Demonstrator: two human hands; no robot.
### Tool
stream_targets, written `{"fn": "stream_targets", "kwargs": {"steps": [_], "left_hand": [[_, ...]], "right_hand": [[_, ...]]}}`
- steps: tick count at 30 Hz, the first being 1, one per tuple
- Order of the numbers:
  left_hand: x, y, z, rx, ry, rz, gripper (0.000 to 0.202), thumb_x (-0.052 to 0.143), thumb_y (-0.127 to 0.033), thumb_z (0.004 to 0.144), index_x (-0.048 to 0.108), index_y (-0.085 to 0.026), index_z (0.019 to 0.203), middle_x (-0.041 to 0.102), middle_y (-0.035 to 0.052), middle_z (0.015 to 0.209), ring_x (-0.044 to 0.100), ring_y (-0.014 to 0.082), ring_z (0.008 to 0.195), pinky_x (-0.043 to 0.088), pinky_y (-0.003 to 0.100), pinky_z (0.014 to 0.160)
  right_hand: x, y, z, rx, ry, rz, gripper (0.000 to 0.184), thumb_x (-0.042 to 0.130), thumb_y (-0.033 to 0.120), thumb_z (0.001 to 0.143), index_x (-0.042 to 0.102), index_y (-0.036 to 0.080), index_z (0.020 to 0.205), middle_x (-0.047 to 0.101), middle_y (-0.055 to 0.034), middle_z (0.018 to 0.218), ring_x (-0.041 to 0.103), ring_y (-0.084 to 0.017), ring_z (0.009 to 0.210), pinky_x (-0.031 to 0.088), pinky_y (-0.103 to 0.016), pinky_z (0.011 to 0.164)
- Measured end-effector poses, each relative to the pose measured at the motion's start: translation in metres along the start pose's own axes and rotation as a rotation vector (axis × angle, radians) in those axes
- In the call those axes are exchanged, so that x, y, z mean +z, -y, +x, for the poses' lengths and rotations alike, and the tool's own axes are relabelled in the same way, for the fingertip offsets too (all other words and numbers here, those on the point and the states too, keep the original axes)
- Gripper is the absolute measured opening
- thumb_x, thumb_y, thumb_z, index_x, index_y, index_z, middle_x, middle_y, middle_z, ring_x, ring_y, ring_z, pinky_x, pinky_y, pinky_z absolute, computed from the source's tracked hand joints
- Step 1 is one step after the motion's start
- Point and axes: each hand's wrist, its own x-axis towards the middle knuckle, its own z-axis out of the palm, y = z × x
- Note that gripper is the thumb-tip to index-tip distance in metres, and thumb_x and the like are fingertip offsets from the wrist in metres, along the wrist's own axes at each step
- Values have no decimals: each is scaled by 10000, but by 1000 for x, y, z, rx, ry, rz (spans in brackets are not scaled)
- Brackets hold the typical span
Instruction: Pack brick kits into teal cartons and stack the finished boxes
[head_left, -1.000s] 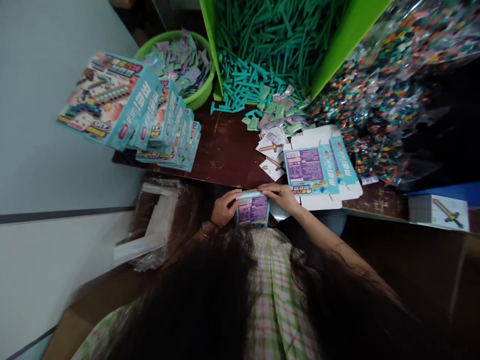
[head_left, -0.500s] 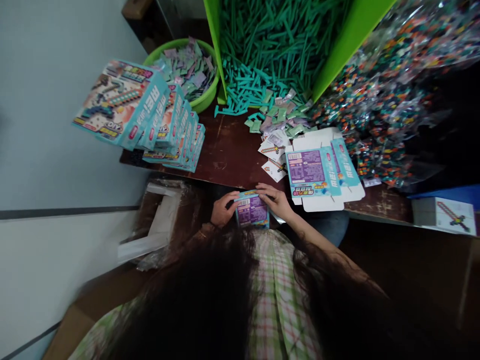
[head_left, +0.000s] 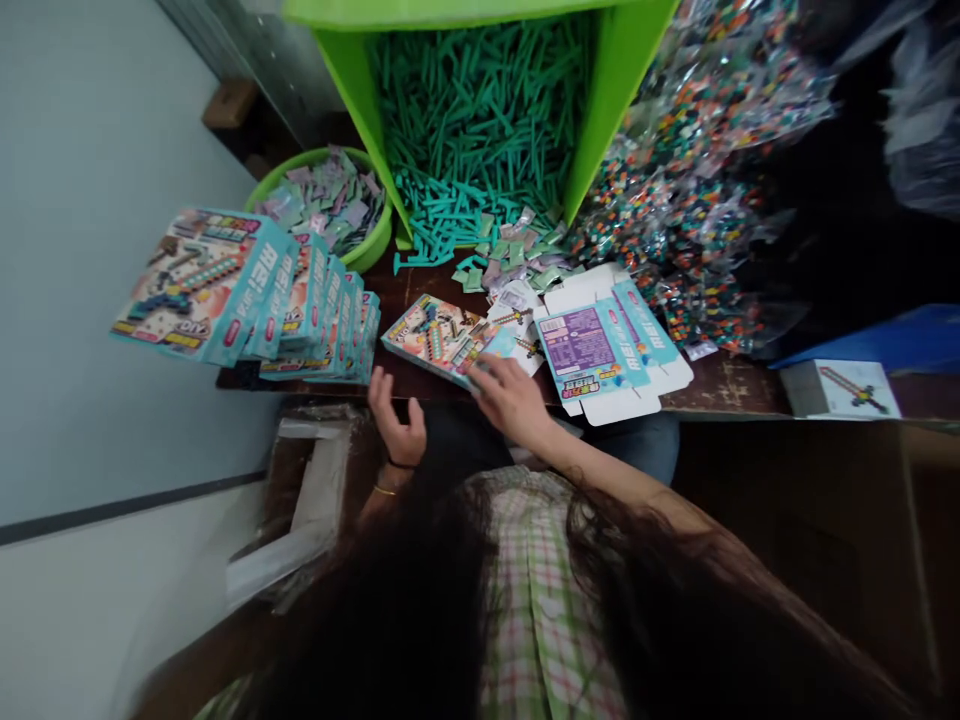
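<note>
My right hand [head_left: 510, 398] grips the near end of a closed teal toy box [head_left: 442, 340] and holds it over the dark table [head_left: 442, 385], its printed front facing up. My left hand [head_left: 394, 420] hovers just below the table edge with fingers apart and holds nothing. To the left leans a row of several finished teal boxes [head_left: 247, 300]. To the right of my right hand lies a flat unfolded box blank [head_left: 600, 350] with a purple panel.
A green crate [head_left: 480, 130] of teal plastic sticks stands at the back, a green basin [head_left: 330, 200] of small packets to its left. Bags of coloured bricks [head_left: 690, 200] pile at the right. Small leaflets [head_left: 517, 310] lie mid-table. A white box [head_left: 844, 388] sits on the right.
The box I held in both hands by my lap now lies out over the table, front up, in my right hand alone. My left hand let go and opened.
</note>
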Motion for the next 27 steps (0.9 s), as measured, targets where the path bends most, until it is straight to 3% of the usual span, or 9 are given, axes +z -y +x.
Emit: {"fn": "stream_targets", "kwargs": {"steps": [4,6,8,11,13,17,20,23,27], "left_hand": [[30,-3,-18,208,445,172,562,531,-162,892,585,-208,1450,576,162,1535,398,328,1551,211,588,1312],[43,-4,-21,201,604,285,610,576,-177,868,571,-202,1477,527,168,1588,364,355,1567,172,623,1310],[53,-8,-18,191,675,391,658,647,-240,862,542,-186,1510,449,187,1645,323,385,1582,152,646,1303],[63,-12,-8,211,695,486,701,714,-310,862,530,-174,1524,420,203,1660,331,400,1574,174,637,1295],[64,-13,0,248,716,508,699,733,-351,865,544,-180,1515,443,201,1647,360,397,1559,211,616,1287],[57,-5,2,346,784,547,697,772,-339,841,574,-225,1500,498,183,1613,430,397,1508,291,595,1240],[49,3,-7,385,773,548,605,738,-294,863,623,-263,1456,566,167,1558,487,387,1457,328,582,1201],[42,6,-11,437,678,423,413,651,-334,920,723,-242,1315,690,167,1398,587,360,1344,395,549,1144],[26,-7,14,390,380,149,387,452,-395,1020,758,-212,1173,764,145,1205,660,303,1225,463,497,1087]], "right_hand": [[16,-19,10,-101,177,-1,266,588,256,1001,740,237,1219,727,-112,1254,651,-274,1145,535,-446,1009],[9,-39,22,-6,145,-67,274,504,251,1042,756,221,1145,755,-107,1145,661,-259,1078,527,-421,984],[-3,-60,40,133,88,-233,308,472,240,1048,745,185,1180,734,-138,1215,628,-290,1141,492,-448,1013],[-16,-87,69,266,121,-521,382,556,245,1004,668,104,1341,585,-210,1475,489,-373,1353,359,-553,1143],[-15,-98,82,279,202,-630,439,551,227,997,620,59,1397,539,-238,1514,462,-382,1372,269,-577,1195],[-7,-110,88,235,251,-625,395,412,129,1014,673,36,1296,653,-242,1333,565,-338,1200,289,-488,1154],[-9,-116,89,237,219,-576,381,383,175,1041,720,45,1162,708,-239,1177,605,-323,1092,350,-437,1042],[-18,-122,91,258,184,-540,381,391,216,1050,742,67,1040,736,-211,1022,636,-287,983,373,-388,946],[-33,-126,93,292,120,-491,345,422,212,1035,742,113,952,749,-148,946,660,-231,921,390,-329,882]]}}
